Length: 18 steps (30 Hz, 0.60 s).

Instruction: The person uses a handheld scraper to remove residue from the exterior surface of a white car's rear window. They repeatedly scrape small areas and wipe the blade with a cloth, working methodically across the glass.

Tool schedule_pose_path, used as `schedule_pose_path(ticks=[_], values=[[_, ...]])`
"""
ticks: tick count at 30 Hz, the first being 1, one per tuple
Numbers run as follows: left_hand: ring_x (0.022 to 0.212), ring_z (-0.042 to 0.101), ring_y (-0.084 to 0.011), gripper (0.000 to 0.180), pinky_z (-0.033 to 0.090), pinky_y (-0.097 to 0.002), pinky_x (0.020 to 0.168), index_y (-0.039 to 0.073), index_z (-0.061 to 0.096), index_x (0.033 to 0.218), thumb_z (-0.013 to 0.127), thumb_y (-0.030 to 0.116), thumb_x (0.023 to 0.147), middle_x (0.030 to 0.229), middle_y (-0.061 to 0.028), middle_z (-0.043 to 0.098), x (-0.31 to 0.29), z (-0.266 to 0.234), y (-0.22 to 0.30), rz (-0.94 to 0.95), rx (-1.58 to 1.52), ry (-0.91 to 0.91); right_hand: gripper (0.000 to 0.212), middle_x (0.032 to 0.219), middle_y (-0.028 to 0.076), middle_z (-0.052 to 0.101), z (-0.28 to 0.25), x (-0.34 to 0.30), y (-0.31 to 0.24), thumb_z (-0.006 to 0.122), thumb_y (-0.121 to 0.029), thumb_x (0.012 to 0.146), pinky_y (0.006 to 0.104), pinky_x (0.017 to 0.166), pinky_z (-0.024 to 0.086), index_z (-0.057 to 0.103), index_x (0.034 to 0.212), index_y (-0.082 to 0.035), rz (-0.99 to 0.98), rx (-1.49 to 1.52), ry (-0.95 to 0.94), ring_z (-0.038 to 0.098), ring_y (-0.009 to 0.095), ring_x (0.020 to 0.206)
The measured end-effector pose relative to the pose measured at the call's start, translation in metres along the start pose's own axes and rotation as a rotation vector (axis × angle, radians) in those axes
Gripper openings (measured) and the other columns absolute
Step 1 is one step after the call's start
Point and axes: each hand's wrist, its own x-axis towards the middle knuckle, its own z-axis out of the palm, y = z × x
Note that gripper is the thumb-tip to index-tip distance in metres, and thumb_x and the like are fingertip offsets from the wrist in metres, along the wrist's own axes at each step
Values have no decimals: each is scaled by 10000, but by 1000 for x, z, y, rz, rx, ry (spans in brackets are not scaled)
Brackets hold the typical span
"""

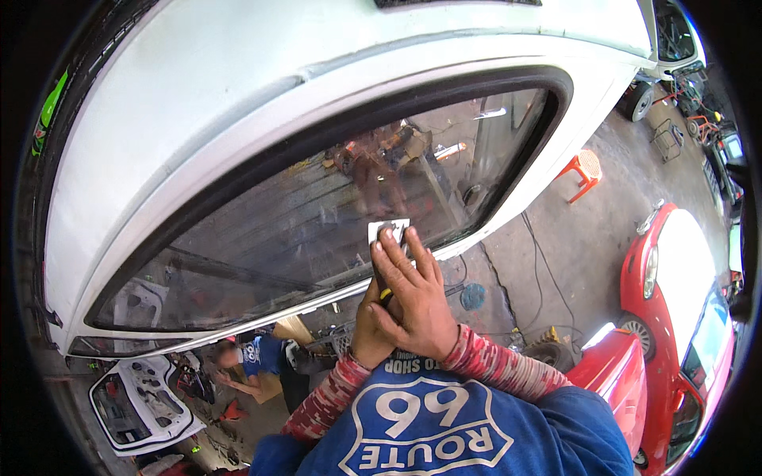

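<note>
My two hands meet in front of the lower edge of a white car's side window [302, 230]. My left hand [371, 329] is lower and partly covered by the other. It is closed round a hand tool with a yellow-and-dark handle [386, 297], most of which is hidden. Over it lies my right hand [417, 301], fingers stretched forward and a little apart. Its fingertips rest on a small flat white piece [379, 230] by the glass; whether this belongs to the tool, I cannot tell. A black rubber seal [238, 163] frames the window.
The white car body [182, 103] fills the upper left. At lower left lie a removed white door [147, 404] and a person in a blue shirt [258, 357]. To the right are an orange stool [586, 166], cables [536, 254] on the floor and a red car [671, 278].
</note>
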Motion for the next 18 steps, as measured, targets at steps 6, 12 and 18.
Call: schedule_pose_path(ticks=[6,12,18], values=[[1324,566,-324,814,494,-377,1035,19,246,1608,688,263,970,1523,-220,483,1,8,-6,-58,83,20,856,1693,128,272,-2,-1,5,666,-339,848,617,1214,185,348,1612,-118,5,-4,-27,176,451,1558],[1269,599,-334,726,510,-384,1016,4,339,1553,690,255,970,1439,-219,546,7,9,-6,81,133,28,853,1697,140,257,-9,0,6,652,-370,866,618,1219,167,340,1611,-96,5,-17,-9,156,453,1563],[1210,635,-322,697,524,-386,992,-4,376,1522,707,236,958,1373,-205,592,9,10,-4,66,134,53,856,1695,143,263,-10,6,5,662,-368,857,618,1220,155,350,1606,-94,10,-22,-76,149,452,1565]])
